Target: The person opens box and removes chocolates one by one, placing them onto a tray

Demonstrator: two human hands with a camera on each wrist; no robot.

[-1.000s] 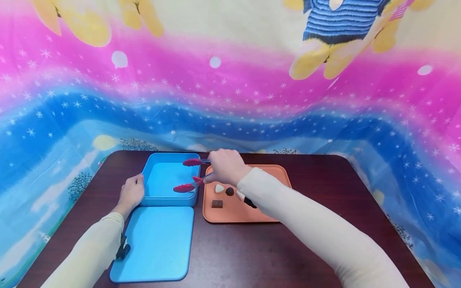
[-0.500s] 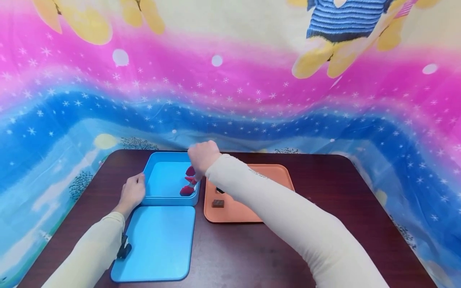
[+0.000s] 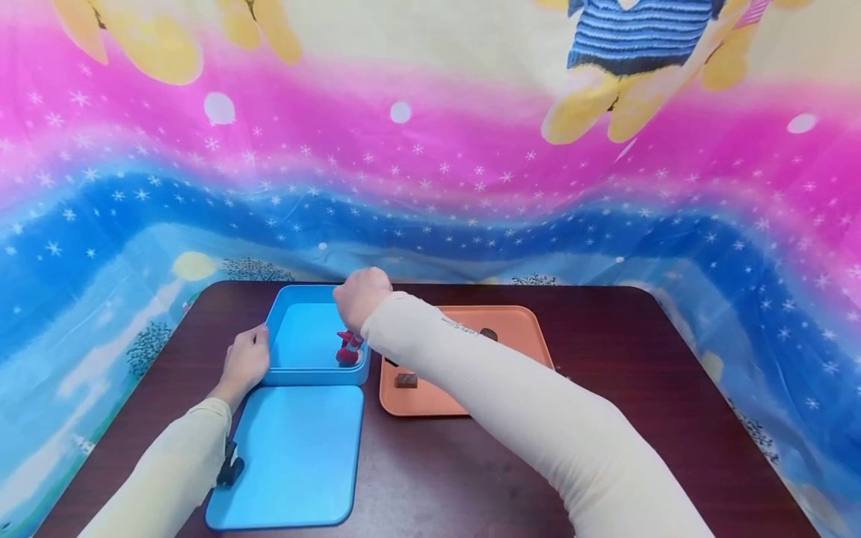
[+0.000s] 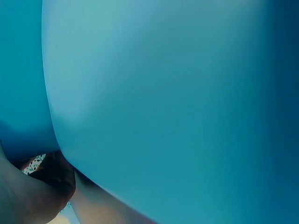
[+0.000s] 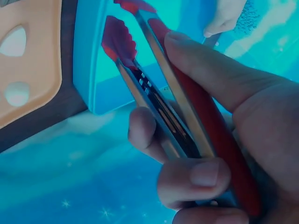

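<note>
My left hand (image 3: 247, 357) grips the left wall of an open blue box (image 3: 311, 375); in the left wrist view a thumb (image 4: 32, 198) shows beside blue plastic. My right hand (image 3: 363, 295) holds a pair of tongs (image 3: 347, 355) with red tips, over the right side of the box. In the right wrist view the thumb and curled fingers wrap the red and metal handles, and the tongs' (image 5: 161, 100) two arms stand apart. One scalloped tip lies against the view of the box interior; the other runs partly out of frame at the top.
A blue lid (image 3: 289, 456) lies flat in front of the box. To the right is an orange tray (image 3: 430, 403) with a brown chocolate-like block (image 3: 406, 380) and another brown piece (image 3: 489, 334). White pieces (image 5: 14, 42) show on it in the right wrist view. My right sleeve covers part of the tray.
My right hand has moved left from beside the tray to over the box, and the tongs' tips now sit further down inside it. The left hand keeps its place.
</note>
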